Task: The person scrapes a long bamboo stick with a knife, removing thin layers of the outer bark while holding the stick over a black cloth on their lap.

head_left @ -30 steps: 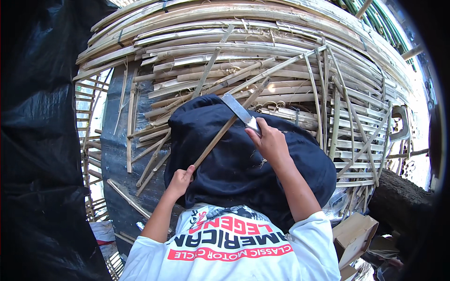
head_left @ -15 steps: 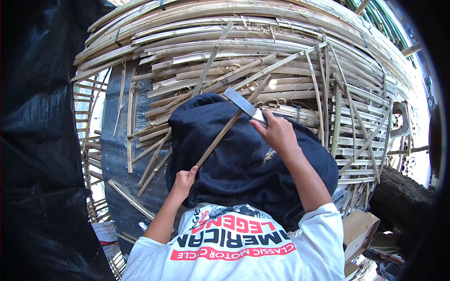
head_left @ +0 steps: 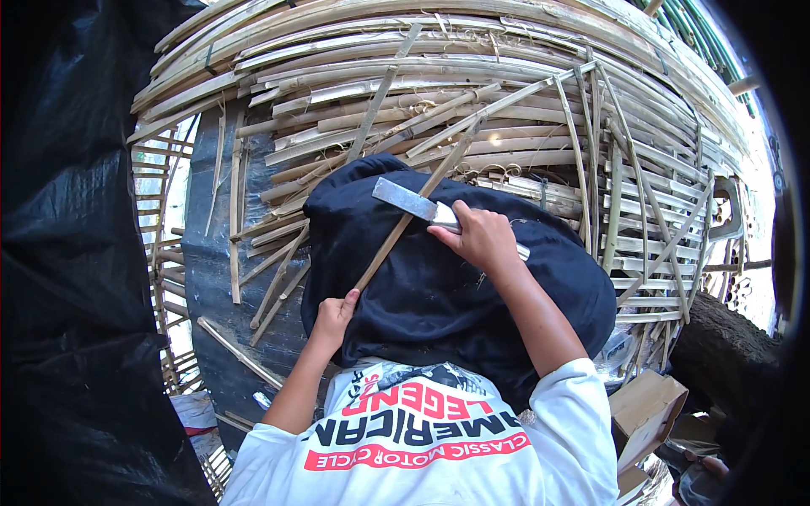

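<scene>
My left hand (head_left: 336, 319) is closed round the near end of a bamboo strip (head_left: 386, 246), which slants away from me up to the right. A knife (head_left: 407, 199) with a broad, square-ended grey blade lies across the strip, its pale handle gripped in my right hand (head_left: 483, 238). The blade points to the left and crosses the strip around its middle. Beneath both hands, a black cloth (head_left: 472, 308) covers my lap. Light shavings cling to it near my right wrist.
Stacked split bamboo (head_left: 354, 51) fills the far side. Loose strips lean on the right, by a concrete block (head_left: 727, 211) and a dark log (head_left: 726, 341). A cardboard box (head_left: 645, 413) stands at lower right. Black plastic sheeting (head_left: 76, 253) hangs on the left.
My right hand has drawn the knife nearer to me and to the left along the bamboo strip. The left hand keeps its hold, having shifted only slightly.
</scene>
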### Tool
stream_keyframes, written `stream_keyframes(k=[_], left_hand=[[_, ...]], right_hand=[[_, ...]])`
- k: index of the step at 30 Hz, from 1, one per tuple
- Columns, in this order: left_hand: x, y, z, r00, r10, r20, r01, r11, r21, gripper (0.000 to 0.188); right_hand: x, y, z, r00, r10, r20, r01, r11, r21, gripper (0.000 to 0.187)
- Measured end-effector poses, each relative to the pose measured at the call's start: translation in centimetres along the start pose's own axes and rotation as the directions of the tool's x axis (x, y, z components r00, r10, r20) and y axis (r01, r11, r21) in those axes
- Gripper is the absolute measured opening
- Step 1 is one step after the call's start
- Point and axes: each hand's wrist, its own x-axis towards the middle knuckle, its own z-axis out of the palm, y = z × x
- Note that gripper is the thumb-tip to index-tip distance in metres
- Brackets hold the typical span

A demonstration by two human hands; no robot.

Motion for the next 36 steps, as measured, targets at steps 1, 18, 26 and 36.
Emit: stream_keyframes(k=[1,18,26,36], left_hand=[[0.0,-0.5,0.2,1.0,-0.003,-0.003,0.003,1.0,0.002,0.075],[0.0,-0.1,-0.4,0.998,-0.044,0.038,0.045,0.998,-0.043,0.074],[1.9,1.4,-2.0,0.894,-0.265,0.36,0.337,0.929,-0.152,0.068],[3.4,0.2,-2.8,0.688,-0.423,0.589,0.6,0.789,-0.133,0.068]], right_hand=[[-0.3,-0.6,0.1,1.0,-0.003,0.001,0.003,1.0,0.003,0.055],[0.1,-1.1,0.2,0.98,-0.15,0.133,0.147,0.989,0.031,0.057],[1.6,3.9,-2.3,0.985,0.064,-0.16,-0.044,0.991,0.128,0.05],[2.5,4.9,2.0,0.898,-0.414,-0.15,0.41,0.91,-0.061,0.058]])
